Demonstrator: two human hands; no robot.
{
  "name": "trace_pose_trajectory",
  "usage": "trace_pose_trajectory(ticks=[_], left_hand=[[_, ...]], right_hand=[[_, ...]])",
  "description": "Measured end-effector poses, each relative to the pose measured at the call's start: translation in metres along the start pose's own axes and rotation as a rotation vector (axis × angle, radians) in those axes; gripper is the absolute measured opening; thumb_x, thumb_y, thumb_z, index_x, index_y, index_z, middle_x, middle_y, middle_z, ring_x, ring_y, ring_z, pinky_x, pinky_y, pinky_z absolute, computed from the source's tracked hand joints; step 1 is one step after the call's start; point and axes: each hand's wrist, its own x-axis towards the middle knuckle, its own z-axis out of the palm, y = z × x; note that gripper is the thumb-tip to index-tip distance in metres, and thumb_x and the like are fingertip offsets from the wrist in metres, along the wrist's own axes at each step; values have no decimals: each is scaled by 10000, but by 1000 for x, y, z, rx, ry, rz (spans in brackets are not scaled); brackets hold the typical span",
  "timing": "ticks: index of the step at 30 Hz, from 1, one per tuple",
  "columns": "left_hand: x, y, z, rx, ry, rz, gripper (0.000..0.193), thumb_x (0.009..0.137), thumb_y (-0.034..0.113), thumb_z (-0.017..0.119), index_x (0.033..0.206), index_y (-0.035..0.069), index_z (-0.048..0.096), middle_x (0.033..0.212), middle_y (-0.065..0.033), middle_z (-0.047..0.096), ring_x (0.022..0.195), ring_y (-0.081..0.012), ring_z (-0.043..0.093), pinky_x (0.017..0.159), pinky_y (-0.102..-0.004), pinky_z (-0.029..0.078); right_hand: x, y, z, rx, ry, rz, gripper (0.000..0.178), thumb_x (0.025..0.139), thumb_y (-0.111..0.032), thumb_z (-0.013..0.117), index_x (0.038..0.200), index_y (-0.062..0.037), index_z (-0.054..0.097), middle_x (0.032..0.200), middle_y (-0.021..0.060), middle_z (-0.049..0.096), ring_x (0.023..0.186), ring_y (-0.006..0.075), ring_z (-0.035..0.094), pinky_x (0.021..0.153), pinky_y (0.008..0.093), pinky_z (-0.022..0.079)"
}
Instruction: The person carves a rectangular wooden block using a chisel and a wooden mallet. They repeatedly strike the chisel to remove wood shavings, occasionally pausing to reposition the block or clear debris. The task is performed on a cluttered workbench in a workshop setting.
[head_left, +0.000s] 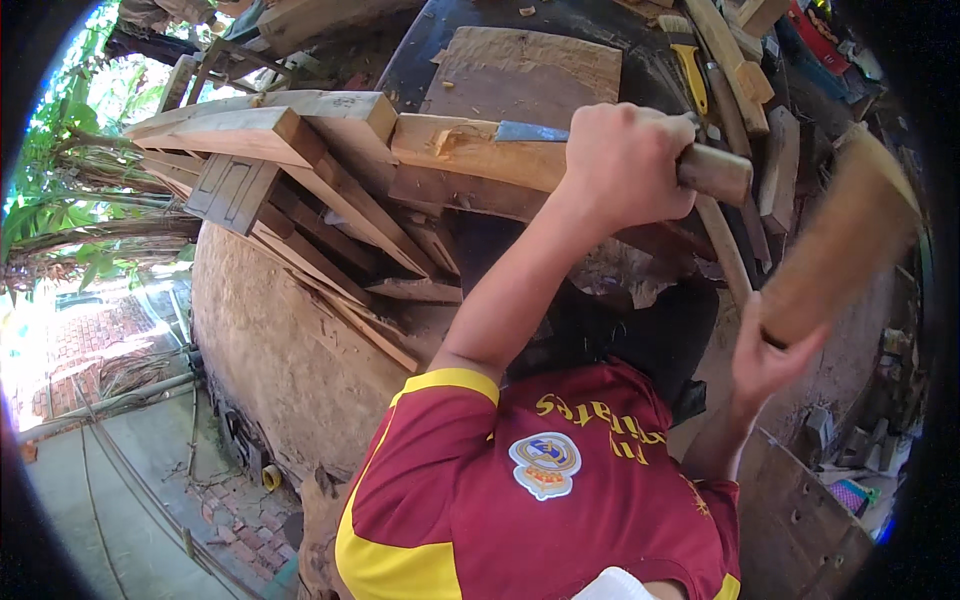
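Observation:
My left hand is closed round a chisel, its wooden handle sticking out on the right. The flat metal chisel blade points left along a pale wooden beam. Just left of the blade tip, the beam has a rough, freshly cut patch with a raised chip. Lower at the right, my right hand grips a thick wooden mallet, smeared by motion. The mallet is tilted up and apart from the chisel handle. My left hand hides the middle of the chisel.
A rough board lies behind the beam on a dark surface. A yellow-handled brush lies at the far right among wooden sticks. Long timbers lean at the left, beside a small panelled wood piece. A large brown slab is below them.

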Motion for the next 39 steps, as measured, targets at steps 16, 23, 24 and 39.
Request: trace_pose_trajectory(ticks=[16, 23, 24, 39], left_hand=[[14, 3, -5, -38, 153, -51, 182, 529, 248, 709, 648, 128, 642, 576, -118, 583, 599, -357, 608, 559, -407, 507], [16, 8, -8, -93, 134, -45, 191, 529, 244, 712, 652, 115, 643, 578, -122, 585, 605, -359, 609, 565, -407, 510], [16, 8, -8, -105, 135, -43, 189, 530, 242, 711, 651, 113, 643, 578, -124, 584, 604, -360, 607, 565, -406, 509], [20, 5, -5, -43, 65, -64, 179, 551, 263, 696, 626, 118, 624, 561, -128, 568, 602, -360, 606, 570, -417, 510]], right_hand=[[26, 5, -19, 488, 554, 378, 778, 673, 108, 758, 1352, -6, 396, 1262, 171, 515, 1106, 283, 553, 884, 416, 544], [23, 2, -21, 486, 505, 338, 740, 708, 138, 724, 1354, -2, 390, 1269, 177, 508, 1103, 269, 562, 888, 394, 551], [24, 1, -22, 482, 503, 331, 744, 708, 139, 723, 1357, -4, 389, 1273, 177, 507, 1103, 269, 562, 888, 393, 551], [17, -27, 24, 95, 348, 161, 742, 700, -41, 816, 1331, 42, 435, 1261, 185, 529, 1123, 293, 548, 982, 475, 464]])
